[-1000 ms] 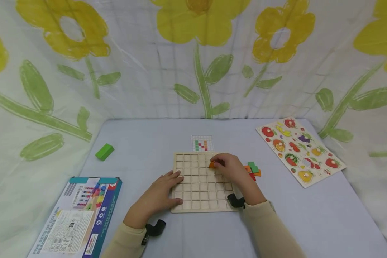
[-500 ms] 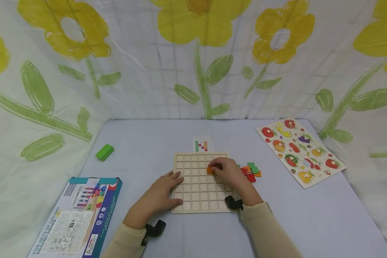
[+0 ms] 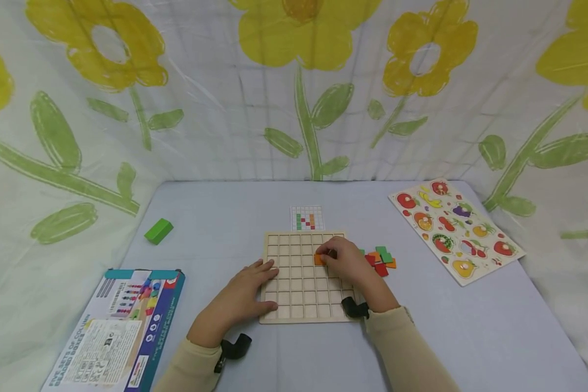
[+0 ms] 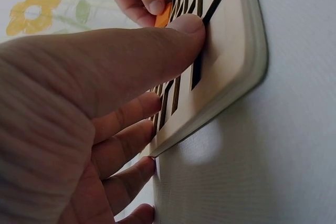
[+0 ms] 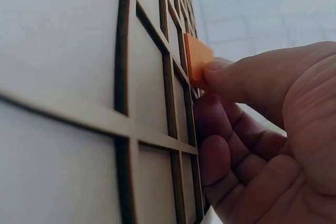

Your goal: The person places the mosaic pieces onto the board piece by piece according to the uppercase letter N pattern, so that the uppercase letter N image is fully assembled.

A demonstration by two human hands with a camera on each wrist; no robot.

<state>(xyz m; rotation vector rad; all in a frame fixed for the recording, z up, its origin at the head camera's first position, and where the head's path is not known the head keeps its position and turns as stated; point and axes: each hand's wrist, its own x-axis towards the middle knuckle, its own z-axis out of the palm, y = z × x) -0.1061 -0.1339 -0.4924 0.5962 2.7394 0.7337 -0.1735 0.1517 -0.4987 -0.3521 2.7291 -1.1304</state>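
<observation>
One orange tile is meeting the gridded board at one o'clock from its middle; the right hand is pinching it, the left hand is resting spread at nine o'clock. Probably light and stiff, it's suiting an edge pinch.

The grid board looks like pale wood, smooth and matt; the orange tile looks smooth and matt too. The table is matt (finely textured in the left wrist view). Along its left edge, the printed box resembles smooth card.
</observation>
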